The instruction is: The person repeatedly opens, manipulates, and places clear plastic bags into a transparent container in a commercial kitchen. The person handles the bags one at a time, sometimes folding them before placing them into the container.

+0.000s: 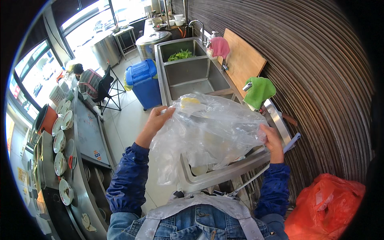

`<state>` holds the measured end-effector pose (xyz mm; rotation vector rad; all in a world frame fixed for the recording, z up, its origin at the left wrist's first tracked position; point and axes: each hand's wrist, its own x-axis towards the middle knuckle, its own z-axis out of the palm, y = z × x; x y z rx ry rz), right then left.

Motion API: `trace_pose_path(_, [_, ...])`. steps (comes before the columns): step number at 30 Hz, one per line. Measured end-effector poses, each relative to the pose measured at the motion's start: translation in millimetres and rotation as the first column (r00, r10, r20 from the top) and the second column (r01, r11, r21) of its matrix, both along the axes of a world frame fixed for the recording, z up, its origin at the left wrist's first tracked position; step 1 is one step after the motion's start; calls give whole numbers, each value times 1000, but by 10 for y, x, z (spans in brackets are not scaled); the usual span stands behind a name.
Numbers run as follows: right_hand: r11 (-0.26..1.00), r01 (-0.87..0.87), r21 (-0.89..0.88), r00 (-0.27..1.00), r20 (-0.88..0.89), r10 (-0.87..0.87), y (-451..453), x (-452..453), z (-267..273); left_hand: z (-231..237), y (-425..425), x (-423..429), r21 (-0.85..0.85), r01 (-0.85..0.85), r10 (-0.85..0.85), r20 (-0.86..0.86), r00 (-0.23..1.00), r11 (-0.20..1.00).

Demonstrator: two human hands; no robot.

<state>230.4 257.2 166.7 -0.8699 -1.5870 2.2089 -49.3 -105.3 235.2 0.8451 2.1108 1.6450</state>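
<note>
Both hands stretch a large clear plastic bag (210, 129) over the nearest basin of a steel sink (180, 177). My left hand (159, 118) pinches the bag's left edge between thumb and fingers. On the other side, my right hand (271, 138) grips the right end of the bag. A yellow patch shows at the bag's far edge. Beneath the bag, a pale round dish (199, 170) is partly visible; the rest of that basin's contents are hidden. Past the bag lies a bare middle basin (192, 78), and leafy greens (180, 55) lie in the far one.
A green cloth (260, 92) and a pink cloth (220, 47) hang over the taps beside a wooden board (244, 57). A blue lidded bin (144, 87) stands left of the sink. Bowls (60, 140) line the left counter; a person (90, 82) sits beyond. A red plastic bag (327, 207) lies right.
</note>
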Motion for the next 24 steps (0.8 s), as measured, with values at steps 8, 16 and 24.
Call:
trace_pose_path(8, [492,326,807,930,-180,-320,-123,-43,21,-111,304,107,44,116,-115,-23,993,992])
trace_pose_path(16, [43,322,946,943,-324,69,-1005,-549,633,-33,547,243,41,251,-239,-189,952,967])
trace_pose_path(24, [112,181,977,954,-202,223,-1247,-1078,1037,179,553,435,-79,208,-222,-333,916,975])
